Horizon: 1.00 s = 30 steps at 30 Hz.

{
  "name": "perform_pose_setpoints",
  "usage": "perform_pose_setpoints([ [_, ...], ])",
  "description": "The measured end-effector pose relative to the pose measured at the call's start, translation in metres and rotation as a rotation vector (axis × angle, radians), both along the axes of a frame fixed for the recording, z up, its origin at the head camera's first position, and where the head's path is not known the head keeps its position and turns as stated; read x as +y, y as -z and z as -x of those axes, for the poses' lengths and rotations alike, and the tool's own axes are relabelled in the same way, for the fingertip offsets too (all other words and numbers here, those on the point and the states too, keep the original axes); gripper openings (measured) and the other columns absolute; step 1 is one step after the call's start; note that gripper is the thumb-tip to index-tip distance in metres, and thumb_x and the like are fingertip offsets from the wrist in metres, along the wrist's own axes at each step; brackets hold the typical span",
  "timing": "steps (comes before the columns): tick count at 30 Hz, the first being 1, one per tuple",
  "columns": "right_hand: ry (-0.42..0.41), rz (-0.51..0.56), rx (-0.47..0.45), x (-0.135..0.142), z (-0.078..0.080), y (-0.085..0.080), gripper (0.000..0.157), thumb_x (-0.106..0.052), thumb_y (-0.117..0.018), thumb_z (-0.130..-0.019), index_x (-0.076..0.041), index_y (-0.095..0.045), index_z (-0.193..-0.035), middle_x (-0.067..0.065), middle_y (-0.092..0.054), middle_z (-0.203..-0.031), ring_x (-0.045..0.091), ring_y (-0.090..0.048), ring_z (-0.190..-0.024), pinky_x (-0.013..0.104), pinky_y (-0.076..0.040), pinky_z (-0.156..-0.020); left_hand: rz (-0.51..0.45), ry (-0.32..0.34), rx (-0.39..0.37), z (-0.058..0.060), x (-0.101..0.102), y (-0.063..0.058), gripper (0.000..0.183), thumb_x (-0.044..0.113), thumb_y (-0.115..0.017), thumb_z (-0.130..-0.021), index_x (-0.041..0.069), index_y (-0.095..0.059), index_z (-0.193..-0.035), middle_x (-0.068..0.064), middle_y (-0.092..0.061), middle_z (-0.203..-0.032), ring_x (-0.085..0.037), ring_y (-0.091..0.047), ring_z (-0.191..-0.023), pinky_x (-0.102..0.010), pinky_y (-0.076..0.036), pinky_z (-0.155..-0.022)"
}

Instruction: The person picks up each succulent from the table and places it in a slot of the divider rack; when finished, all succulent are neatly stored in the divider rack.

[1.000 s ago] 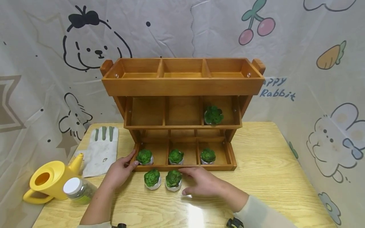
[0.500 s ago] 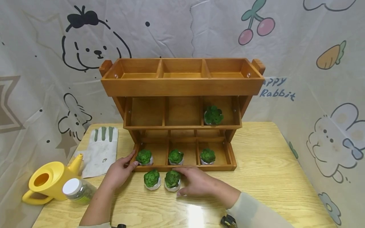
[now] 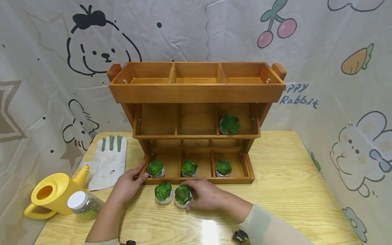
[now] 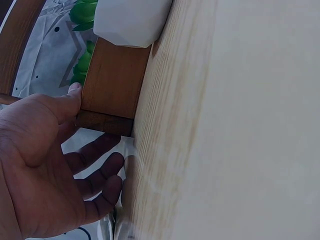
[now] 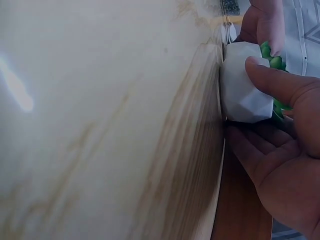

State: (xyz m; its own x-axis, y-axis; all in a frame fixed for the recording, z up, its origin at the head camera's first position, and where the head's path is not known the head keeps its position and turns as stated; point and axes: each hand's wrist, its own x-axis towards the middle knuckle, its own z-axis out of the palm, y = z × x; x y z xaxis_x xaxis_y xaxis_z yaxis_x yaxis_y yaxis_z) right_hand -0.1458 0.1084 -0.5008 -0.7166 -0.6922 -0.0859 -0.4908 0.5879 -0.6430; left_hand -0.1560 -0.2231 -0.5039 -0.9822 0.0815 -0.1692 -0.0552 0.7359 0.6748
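Observation:
My left hand holds the lower left corner of a three-tier wooden shelf, thumb at the front board and forefinger along the side. In the left wrist view the other fingers hang loosely beside the corner. My right hand grips a small potted succulent on the table before the shelf. The right wrist view has its thumb on the white faceted pot and fingers on the far side. Just left of it stands a second succulent. Three more succulents fill the bottom tier's compartments, including the left one.
One succulent sits in the middle tier's right compartment. At the left are a yellow watering can, a white-lidded jar and a white-and-green glove. A patterned cloth hangs behind the table.
My right hand has moved left and closed round the succulent, which has shifted slightly left toward its neighbour. The left hand has stayed at the shelf corner.

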Motion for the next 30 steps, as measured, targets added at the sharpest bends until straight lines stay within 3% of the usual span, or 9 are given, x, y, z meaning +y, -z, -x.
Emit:
perform_pose_setpoints([
  [8, -0.007, 0.019, -0.032, 0.003, 0.000, -0.001, 0.070, -0.033, -0.092, -0.081, -0.016, -0.061, -0.141, -0.009, -0.066, -0.132, 0.006, -0.060, -0.121, 0.028, -0.047, -0.106, 0.000, -0.002, 0.003, 0.000, 0.000, 0.001, 0.067, 0.055, -0.053, -0.106, 0.023, -0.037, -0.163, -0.026, -0.049, -0.152, -0.044, -0.057, -0.127, -0.061, -0.047, -0.101],
  [17, 0.008, 0.044, -0.004, 0.016, -0.004, -0.001, 0.067, -0.034, -0.092, -0.079, -0.017, -0.064, -0.137, -0.008, -0.067, -0.130, 0.008, -0.060, -0.120, 0.029, -0.048, -0.105, 0.018, 0.000, 0.011, -0.001, 0.000, 0.000, 0.066, 0.053, -0.053, -0.107, 0.021, -0.038, -0.163, -0.026, -0.053, -0.147, -0.042, -0.059, -0.123, -0.060, -0.048, -0.099],
  [25, 0.055, 0.076, -0.032, 0.029, -0.007, -0.015, 0.069, -0.035, -0.092, -0.080, -0.020, -0.062, -0.141, -0.011, -0.067, -0.130, 0.009, -0.062, -0.120, 0.037, -0.047, -0.108, 0.008, -0.002, 0.008, 0.000, 0.000, -0.001, 0.067, 0.054, -0.053, -0.106, 0.022, -0.038, -0.163, -0.027, -0.052, -0.148, -0.043, -0.058, -0.124, -0.061, -0.048, -0.099],
  [30, 0.059, 0.129, -0.044, 0.033, -0.007, -0.023, 0.069, -0.031, -0.092, -0.080, -0.014, -0.062, -0.140, -0.008, -0.070, -0.126, 0.010, -0.067, -0.113, 0.036, -0.052, -0.103, 0.009, -0.001, 0.009, 0.000, 0.000, 0.000, 0.067, 0.054, -0.053, -0.106, 0.022, -0.038, -0.163, -0.027, -0.052, -0.147, -0.043, -0.059, -0.124, -0.061, -0.048, -0.100],
])
